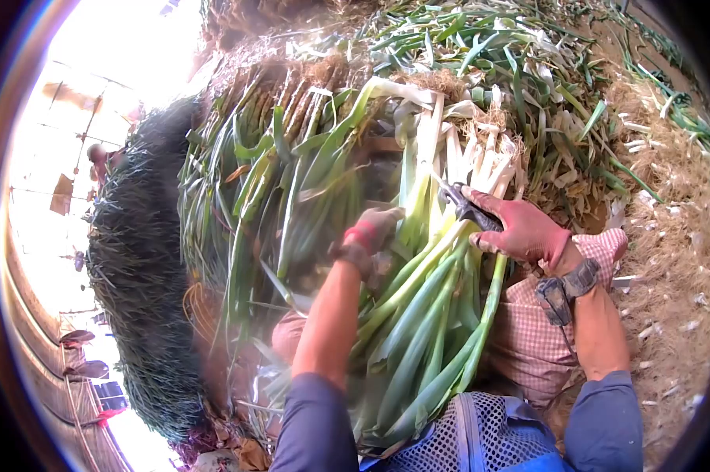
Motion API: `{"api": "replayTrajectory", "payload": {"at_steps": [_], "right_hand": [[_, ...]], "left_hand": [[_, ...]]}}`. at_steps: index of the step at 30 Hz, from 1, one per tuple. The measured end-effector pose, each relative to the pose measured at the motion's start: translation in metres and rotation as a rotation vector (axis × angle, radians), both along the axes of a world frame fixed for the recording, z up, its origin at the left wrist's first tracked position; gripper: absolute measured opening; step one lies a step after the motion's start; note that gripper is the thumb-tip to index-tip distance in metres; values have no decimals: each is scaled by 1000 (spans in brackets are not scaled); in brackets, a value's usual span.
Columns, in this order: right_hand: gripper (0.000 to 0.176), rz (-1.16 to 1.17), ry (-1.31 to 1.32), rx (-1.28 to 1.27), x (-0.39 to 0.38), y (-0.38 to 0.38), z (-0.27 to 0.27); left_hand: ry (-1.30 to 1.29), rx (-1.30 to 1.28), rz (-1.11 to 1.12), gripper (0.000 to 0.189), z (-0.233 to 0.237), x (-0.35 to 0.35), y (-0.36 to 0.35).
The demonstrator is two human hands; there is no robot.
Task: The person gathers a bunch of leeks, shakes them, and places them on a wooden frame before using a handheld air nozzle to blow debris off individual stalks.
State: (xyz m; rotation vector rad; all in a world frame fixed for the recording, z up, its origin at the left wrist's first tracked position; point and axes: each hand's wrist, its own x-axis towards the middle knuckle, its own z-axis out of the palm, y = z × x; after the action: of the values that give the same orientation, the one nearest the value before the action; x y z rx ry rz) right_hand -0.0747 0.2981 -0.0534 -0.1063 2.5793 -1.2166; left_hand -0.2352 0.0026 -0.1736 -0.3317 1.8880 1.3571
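Across my lap lies a bundle of leeks [426, 315], white root ends pointing away from me and long green leaves trailing towards my body. My right hand [528, 232], in a reddish glove, is closed on dark-handled shears [469, 208] held over the pale stalks. Left of the stalks is my left hand [374, 228], gloved and smeared by motion. Its fingers reach the edge of the bundle, but I cannot make out whether they grip a stalk. One bent leek [402, 90] lies across the far end of the bundle.
A large heap of leeks [245, 165] stands to the left, beside a tall dark-green stack [142, 275]. Cut leaves [488, 39] are piled at the back right. Trimmed roots [662, 259] cover the ground on the right. Checked cloth [528, 330] covers my legs.
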Motion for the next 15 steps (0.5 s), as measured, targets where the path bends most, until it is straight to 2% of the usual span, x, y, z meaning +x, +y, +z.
{"api": "replayTrajectory", "payload": {"at_steps": [2, 5, 6, 7, 13, 15], "right_hand": [[81, 4, -14, 0, -4, -3, 4], [79, 9, -111, -22, -14, -9, 11], [80, 35, -64, -24, -15, -10, 7], [81, 61, -17, -28, -16, -12, 3], [83, 94, -40, 26, -23, -12, -6], [83, 75, -55, 53, -23, -12, -5]], "left_hand": [[52, -118, -291, 42, -16, -13, 4], [-35, -193, -314, 44, 3, -17, 17], [36, -339, -429, 59, -23, -21, 19], [26, -337, -426, 59, -36, -20, 18], [53, 143, -372, 53, -81, 8, 17], [103, 47, -321, 36, -76, 11, 14]]}}
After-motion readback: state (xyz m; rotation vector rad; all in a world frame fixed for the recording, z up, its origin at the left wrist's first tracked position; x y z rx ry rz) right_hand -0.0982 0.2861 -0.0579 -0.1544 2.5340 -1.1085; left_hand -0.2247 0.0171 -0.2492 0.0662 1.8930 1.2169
